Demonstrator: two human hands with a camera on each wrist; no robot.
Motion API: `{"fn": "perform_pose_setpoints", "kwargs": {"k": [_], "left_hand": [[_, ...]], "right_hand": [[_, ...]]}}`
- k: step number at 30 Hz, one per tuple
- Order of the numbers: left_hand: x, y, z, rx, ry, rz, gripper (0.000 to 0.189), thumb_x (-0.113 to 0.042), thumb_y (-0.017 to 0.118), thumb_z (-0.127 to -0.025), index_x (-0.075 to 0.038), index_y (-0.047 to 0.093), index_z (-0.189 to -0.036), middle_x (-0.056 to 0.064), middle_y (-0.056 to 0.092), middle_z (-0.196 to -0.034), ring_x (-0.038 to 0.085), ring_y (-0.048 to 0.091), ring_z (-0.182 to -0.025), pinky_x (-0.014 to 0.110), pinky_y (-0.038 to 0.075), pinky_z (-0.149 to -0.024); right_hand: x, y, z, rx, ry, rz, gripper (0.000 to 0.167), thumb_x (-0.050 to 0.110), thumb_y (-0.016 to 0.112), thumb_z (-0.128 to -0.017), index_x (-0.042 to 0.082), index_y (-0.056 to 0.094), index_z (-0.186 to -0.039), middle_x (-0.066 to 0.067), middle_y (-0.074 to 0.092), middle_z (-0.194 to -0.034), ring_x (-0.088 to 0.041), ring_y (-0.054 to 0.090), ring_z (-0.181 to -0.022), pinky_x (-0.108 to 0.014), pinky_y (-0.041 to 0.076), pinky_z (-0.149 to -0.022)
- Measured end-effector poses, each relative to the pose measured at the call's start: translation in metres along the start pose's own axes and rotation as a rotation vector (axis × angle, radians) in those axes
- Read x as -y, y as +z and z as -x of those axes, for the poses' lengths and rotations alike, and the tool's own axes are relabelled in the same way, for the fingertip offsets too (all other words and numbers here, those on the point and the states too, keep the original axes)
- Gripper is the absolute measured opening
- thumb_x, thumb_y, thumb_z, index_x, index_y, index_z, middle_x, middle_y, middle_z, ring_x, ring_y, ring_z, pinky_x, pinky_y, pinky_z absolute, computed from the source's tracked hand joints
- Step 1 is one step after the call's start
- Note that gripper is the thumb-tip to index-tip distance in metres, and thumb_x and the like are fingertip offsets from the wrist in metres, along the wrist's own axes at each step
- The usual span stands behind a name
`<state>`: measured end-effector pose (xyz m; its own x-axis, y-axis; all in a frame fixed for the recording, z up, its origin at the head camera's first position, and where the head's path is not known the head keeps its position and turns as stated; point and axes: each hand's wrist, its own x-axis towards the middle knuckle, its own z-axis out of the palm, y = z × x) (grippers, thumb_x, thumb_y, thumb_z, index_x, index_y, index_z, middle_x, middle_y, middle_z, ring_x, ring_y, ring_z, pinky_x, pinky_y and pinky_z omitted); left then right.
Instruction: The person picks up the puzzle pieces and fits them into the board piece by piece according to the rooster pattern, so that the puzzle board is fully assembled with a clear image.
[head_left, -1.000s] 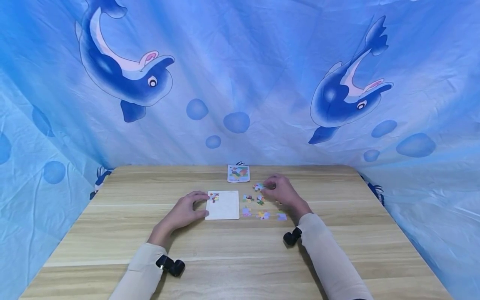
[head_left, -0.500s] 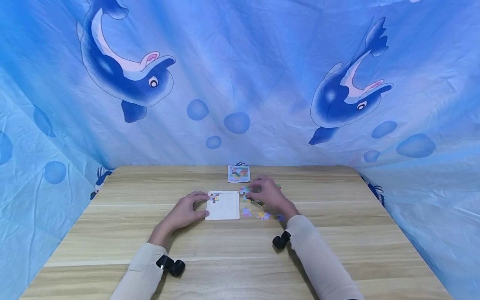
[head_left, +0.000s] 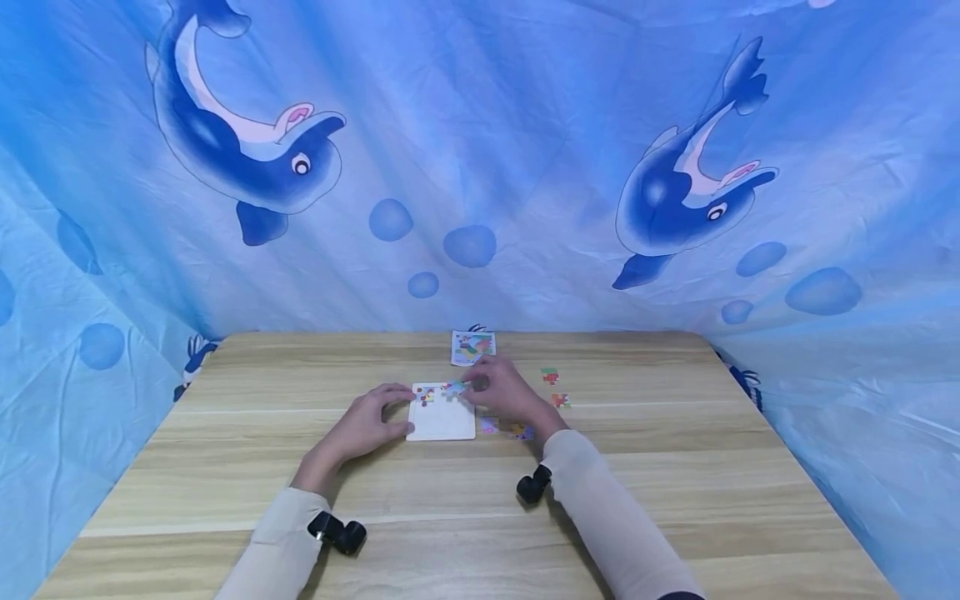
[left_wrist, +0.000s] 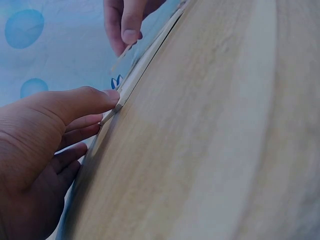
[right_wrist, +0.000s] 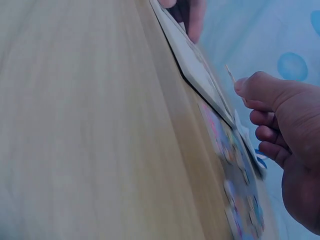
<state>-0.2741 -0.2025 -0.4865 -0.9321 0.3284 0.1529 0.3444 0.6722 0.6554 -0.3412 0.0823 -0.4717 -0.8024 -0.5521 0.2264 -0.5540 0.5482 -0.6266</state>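
A square white puzzle tray (head_left: 442, 423) lies on the table, with a few joined pieces (head_left: 425, 396) in its far left corner. My left hand (head_left: 367, 421) holds the tray's left side, thumb near the front corner and fingertips farther back. Pinched between thumb and fingers of my right hand (head_left: 506, 392) is a jigsaw puzzle piece (head_left: 453, 389), over the tray's far right part. From the right wrist, the piece (right_wrist: 229, 73) shows as a thin raised edge above the tray (right_wrist: 192, 65). My right hand hides some loose pieces from the head view.
Right of the tray lie loose puzzle pieces: a purple one (head_left: 489, 426), a yellow and purple one (head_left: 521, 432), and red and green ones (head_left: 561, 401). A picture card (head_left: 465, 348) lies behind the tray. A blue dolphin-print curtain (head_left: 525, 167) hangs beyond the table.
My right hand has carried the puzzle piece leftward from the loose pieces to over the tray. The left hand has stayed at the tray's left side.
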Motion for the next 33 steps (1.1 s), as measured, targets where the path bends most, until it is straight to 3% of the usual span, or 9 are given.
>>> {"fn": "perform_pose_setpoints", "kwargs": {"k": [6, 15, 33], "left_hand": [[0.000, 0.000, 0.000, -0.013, -0.001, 0.003, 0.052, -0.020, 0.080, -0.087, -0.008, 0.067, -0.136, 0.014, 0.058, -0.147, 0.042, 0.049, -0.142, 0.061, 0.039, -0.119], [0.001, 0.000, 0.000, -0.003, -0.001, -0.002, 0.051, -0.021, 0.079, -0.088, -0.008, 0.067, -0.136, 0.015, 0.058, -0.148, 0.042, 0.049, -0.142, 0.061, 0.039, -0.119], [-0.001, -0.001, 0.001, -0.011, 0.000, -0.007, 0.052, -0.022, 0.078, -0.088, -0.007, 0.066, -0.137, 0.015, 0.058, -0.147, 0.042, 0.050, -0.141, 0.061, 0.039, -0.119]], "right_hand": [[0.003, 0.011, -0.009, 0.029, -0.015, 0.011, 0.025, 0.023, 0.077, -0.092, 0.009, 0.079, -0.113, -0.003, 0.070, -0.113, -0.018, 0.062, -0.105, -0.034, 0.056, -0.093], [0.007, 0.019, -0.015, 0.050, -0.011, 0.107, 0.025, 0.024, 0.077, -0.093, 0.010, 0.079, -0.114, -0.004, 0.071, -0.112, -0.018, 0.062, -0.107, -0.035, 0.054, -0.097], [0.010, 0.020, -0.015, 0.069, -0.012, 0.089, 0.029, 0.025, 0.076, -0.095, 0.010, 0.077, -0.119, -0.003, 0.070, -0.115, -0.018, 0.062, -0.109, -0.038, 0.054, -0.098]]}}
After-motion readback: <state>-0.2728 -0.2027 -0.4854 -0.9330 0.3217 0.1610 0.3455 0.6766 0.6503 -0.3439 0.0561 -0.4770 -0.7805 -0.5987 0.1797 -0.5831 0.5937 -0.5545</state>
